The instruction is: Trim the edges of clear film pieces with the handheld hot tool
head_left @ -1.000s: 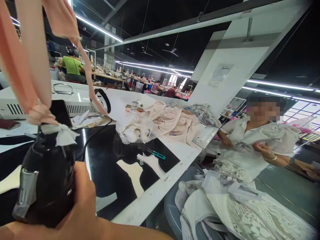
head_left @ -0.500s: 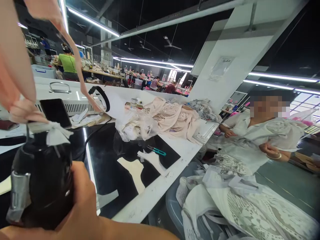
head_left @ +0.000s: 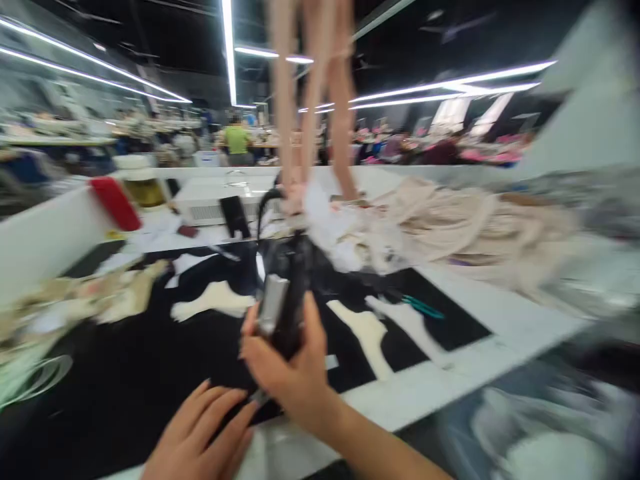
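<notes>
My right hand (head_left: 295,360) is wrapped round a black hand-held machine (head_left: 293,287) with a silver plate on its side. Pink fabric strips (head_left: 315,100) are tied to its top and run up out of view. My left hand (head_left: 205,430) lies palm down at the table's front edge, fingers stretched out. A small greyish piece shows by its fingertips, too blurred to name. Cream cut pieces (head_left: 363,333) lie on the black table surface (head_left: 150,373) right of the machine, beside a white cut piece (head_left: 410,327). Another cream piece (head_left: 215,300) lies to the left.
Teal thread snips (head_left: 423,307) lie at the right. Beige fabric (head_left: 475,220) is heaped at the back right. A phone (head_left: 234,217) leans on a white box (head_left: 200,203). Several fabric pieces (head_left: 115,293) lie left. A bin (head_left: 470,427) of pale garments stands right of the table.
The view has swung left, and the co-worker at the right has left it. The machine in my right hand is farther from the camera and lower. My left hand has come into view.
</notes>
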The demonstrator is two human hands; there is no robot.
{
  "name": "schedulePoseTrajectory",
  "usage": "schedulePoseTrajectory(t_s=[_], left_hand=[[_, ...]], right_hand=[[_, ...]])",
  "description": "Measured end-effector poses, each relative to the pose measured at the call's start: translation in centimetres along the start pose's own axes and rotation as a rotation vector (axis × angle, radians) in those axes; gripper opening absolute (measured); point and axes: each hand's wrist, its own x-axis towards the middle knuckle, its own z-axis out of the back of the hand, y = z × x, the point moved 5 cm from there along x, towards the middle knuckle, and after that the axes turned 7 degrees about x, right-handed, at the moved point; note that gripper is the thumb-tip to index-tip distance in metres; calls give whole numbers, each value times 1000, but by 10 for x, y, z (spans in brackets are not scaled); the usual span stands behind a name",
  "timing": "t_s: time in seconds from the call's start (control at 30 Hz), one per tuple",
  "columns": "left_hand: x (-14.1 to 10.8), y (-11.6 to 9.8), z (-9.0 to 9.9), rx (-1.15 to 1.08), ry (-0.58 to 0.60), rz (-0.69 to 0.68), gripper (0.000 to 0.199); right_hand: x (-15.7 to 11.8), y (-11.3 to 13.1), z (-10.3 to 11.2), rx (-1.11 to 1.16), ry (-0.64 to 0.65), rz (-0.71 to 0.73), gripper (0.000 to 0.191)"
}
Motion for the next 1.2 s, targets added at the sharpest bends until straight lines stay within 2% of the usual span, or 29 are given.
schedulePoseTrajectory(t_s=[0.03,0.07,0.2,0.47,0.73,0.9,1.0,1.13,1.2], left_hand=[[1,-1,5,40,93,-8,28],[2,-1,10,61,132,30,28],[9,-10,10,65,185,161,25],[13,-20,4,64,130,203,24],[14,-21,4,64,150,215,24],[14,-21,3,65,140,209,25],[10,-18,4,65,111,207,24],[6,-13,5,57,98,202,24],[7,-12,6,48,106,205,24]], right_hand=[[-1,6,3,5,-7,45,31],[-1,10,8,-3,-30,92,30],[4,10,13,25,48,178,28],[0,5,23,23,159,168,36],[0,5,22,16,191,182,15],[0,4,23,2,199,195,14],[1,5,21,17,186,198,18],[2,6,21,47,89,188,34],[2,6,22,46,96,181,35]])
